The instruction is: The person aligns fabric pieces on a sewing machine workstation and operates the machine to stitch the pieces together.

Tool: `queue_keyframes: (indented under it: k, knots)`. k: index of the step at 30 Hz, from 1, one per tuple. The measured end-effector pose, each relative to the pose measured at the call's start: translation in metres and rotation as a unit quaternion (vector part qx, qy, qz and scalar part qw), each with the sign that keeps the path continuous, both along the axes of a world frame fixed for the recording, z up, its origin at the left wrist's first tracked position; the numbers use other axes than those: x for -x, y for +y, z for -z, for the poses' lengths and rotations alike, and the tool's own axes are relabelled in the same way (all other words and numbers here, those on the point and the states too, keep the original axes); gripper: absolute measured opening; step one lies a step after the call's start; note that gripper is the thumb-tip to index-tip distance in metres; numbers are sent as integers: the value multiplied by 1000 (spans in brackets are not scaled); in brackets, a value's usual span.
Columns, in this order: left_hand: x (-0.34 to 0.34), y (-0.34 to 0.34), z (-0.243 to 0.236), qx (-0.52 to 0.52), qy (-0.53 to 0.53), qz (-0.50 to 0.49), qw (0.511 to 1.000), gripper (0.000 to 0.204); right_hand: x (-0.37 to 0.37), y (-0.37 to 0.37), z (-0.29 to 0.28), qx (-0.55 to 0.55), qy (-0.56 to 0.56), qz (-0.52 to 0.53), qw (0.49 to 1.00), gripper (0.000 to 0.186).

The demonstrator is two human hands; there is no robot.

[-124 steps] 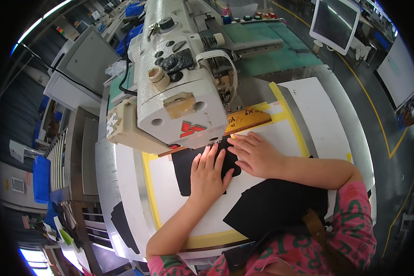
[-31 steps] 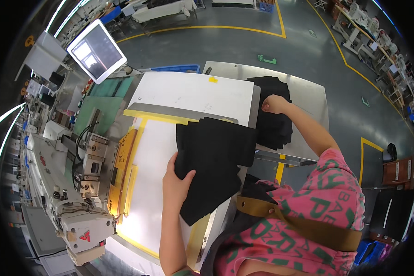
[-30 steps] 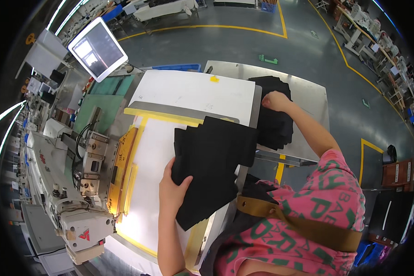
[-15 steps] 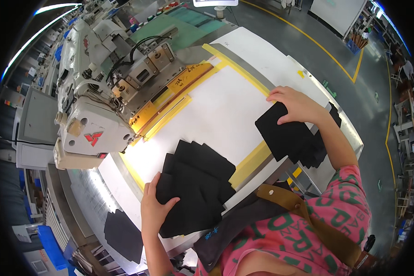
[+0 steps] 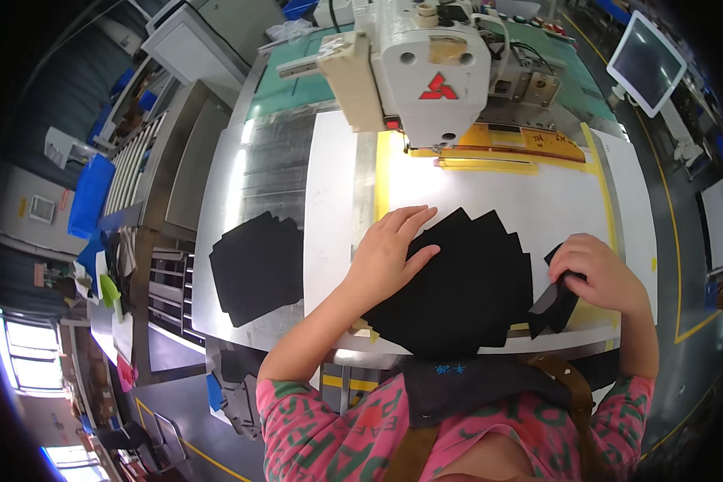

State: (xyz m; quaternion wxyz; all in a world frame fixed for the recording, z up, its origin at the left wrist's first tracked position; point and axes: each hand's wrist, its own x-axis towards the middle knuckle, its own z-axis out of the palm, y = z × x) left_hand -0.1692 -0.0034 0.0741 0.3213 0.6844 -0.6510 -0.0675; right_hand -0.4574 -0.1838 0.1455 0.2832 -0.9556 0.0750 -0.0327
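Note:
Black fabric pieces lie in a fanned, overlapping pile on the white work surface in front of me. My left hand rests along the pile's upper left edge, thumb apart from the stretched fingers. To the right of the pile, my right hand is closed on a small bent black fabric piece; a greyish face of it shows. Whether it is one layer or more, I cannot tell. Another stack of black fabric pieces sits on the metal table to the left, touched by neither hand.
Just beyond my hands stands a white sewing machine head, its needle area above the white sheet. A yellow-edged template clamp runs along the far side. A monitor is at the far right, a blue bin at the left.
My view has swung left, bringing the machine to the centre. My right hand has gone from lying spread over a right-hand stack to gripping a bent piece beside the main pile.

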Motion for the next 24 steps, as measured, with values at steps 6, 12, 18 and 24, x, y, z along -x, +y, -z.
queue_keyframes:
  k: [6,12,18,24]
  knots:
    - [-46,49,2,18,-72,-216,973,32,-109,49,53,-14,-148,-245,958,19]
    - [-97,127,27,-56,-94,-437,893,40,-123,23,61,-57,-110,-138,983,18]
    - [-107,125,31,-33,83,-430,898,27,-120,14,85,-80,-115,-115,983,15]
    - [-120,134,32,36,38,-397,916,22,-126,7,75,-67,-93,-118,986,17]
